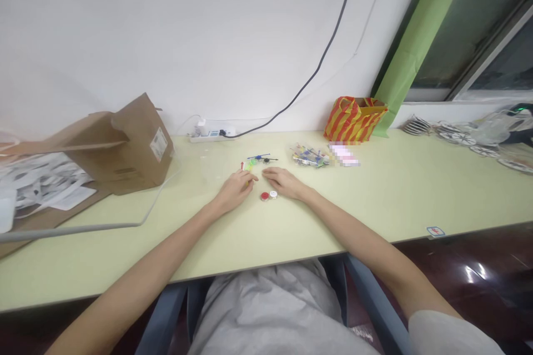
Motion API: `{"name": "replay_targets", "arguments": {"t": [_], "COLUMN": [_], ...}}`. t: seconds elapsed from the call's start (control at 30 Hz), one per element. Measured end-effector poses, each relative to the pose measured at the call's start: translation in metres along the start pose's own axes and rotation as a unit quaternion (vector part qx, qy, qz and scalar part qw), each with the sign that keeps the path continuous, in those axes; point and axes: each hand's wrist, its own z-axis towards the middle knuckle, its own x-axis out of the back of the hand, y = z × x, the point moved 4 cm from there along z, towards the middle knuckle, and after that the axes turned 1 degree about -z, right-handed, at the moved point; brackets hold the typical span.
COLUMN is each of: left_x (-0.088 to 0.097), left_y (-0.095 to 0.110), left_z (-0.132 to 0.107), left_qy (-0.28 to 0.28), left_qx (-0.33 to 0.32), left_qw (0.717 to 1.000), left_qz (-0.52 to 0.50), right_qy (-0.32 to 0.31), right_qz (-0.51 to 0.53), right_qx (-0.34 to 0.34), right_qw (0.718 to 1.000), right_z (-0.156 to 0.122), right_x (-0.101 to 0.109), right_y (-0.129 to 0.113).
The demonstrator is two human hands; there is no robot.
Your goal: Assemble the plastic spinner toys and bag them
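My left hand lies on the pale green desk, its fingers over or against a small yellow-green plastic piece with a red tip beside it. Whether it grips that piece, I cannot tell. My right hand rests palm down with nothing visible in it, close to a red round cap and a white round cap. Beyond the hands lie small blue and black propeller-like parts. A clear bag of small colourful parts sits further right.
A brown paper bag lies at the left, beside papers on cardboard. A power strip with a dark cable stands against the wall. A red-and-yellow striped bag stands at the back right, near white wheel-like parts.
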Motion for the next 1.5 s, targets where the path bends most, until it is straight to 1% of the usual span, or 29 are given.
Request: {"name": "replay_targets", "arguments": {"t": [0.07,0.13,0.23,0.3,0.47,0.53,0.63,0.7,0.83,0.97,1.03,1.17,1.23,1.3,1.37,1.43,1.5], "left_x": [0.0,0.002,0.008,0.01,0.008,0.005,0.001,0.0,0.003,0.006,0.01,0.021,0.026,0.028,0.027,0.024,0.021], "left_y": [0.0,-0.003,-0.011,-0.017,-0.03,-0.03,-0.027,-0.025,-0.022,-0.019,-0.018,-0.012,-0.006,0.003,0.014,0.024,0.031], "left_z": [0.0,0.001,0.001,0.001,0.0,0.001,0.003,0.004,0.005,0.006,0.006,0.005,0.002,-0.001,-0.002,-0.003,-0.004], "left_qy": [0.013,0.036,0.073,0.079,0.044,0.013,-0.036,-0.039,-0.01,0.034,0.076,0.183,0.228,0.258,0.265,0.257,0.252], "left_qx": [0.007,0.026,0.058,0.071,0.066,0.041,-0.013,-0.032,-0.031,-0.03,-0.021,0.015,0.021,0.013,0.003,-0.001,-0.003], "left_qw": [1.0,0.999,0.995,0.993,0.994,0.995,0.994,0.994,0.995,0.996,0.994,0.981,0.972,0.966,0.963,0.964,0.965], "left_qz": [0.008,0.018,0.04,0.056,0.08,0.087,0.098,0.098,0.092,0.081,0.075,0.068,0.044,-0.004,-0.046,-0.065,-0.078], "right_qy": [0.007,0.013,0.011,0.009,0.005,0.011,0.018,0.017,0.019,0.045,0.071,0.138,0.164,0.182,0.182,0.168,0.163], "right_qz": [-0.005,-0.008,-0.001,0.008,0.027,0.033,0.041,0.044,0.049,0.042,0.036,0.056,0.095,0.156,0.237,0.31,0.358], "right_qx": [0.004,0.008,0.025,0.031,0.012,0.004,0.005,0.008,0.008,0.018,0.018,0.013,0.013,0.011,0.006,0.001,-0.002], "right_qw": [1.0,1.0,1.0,0.999,1.0,0.999,0.999,0.999,0.999,0.998,0.997,0.989,0.982,0.971,0.954,0.936,0.919], "right_z": [-0.001,-0.001,0.0,0.0,-0.003,-0.004,-0.005,-0.004,-0.004,-0.004,-0.005,-0.006,-0.007,-0.007,-0.006,-0.003,-0.002], "right_x": [0.004,0.007,0.007,0.007,0.009,0.011,0.014,0.013,0.011,0.015,0.021,0.036,0.04,0.042,0.041,0.039,0.038], "right_y": [0.001,0.0,-0.004,-0.006,-0.001,0.002,0.001,-0.001,-0.005,-0.01,-0.012,-0.02,-0.027,-0.037,-0.048,-0.058,-0.066]}}
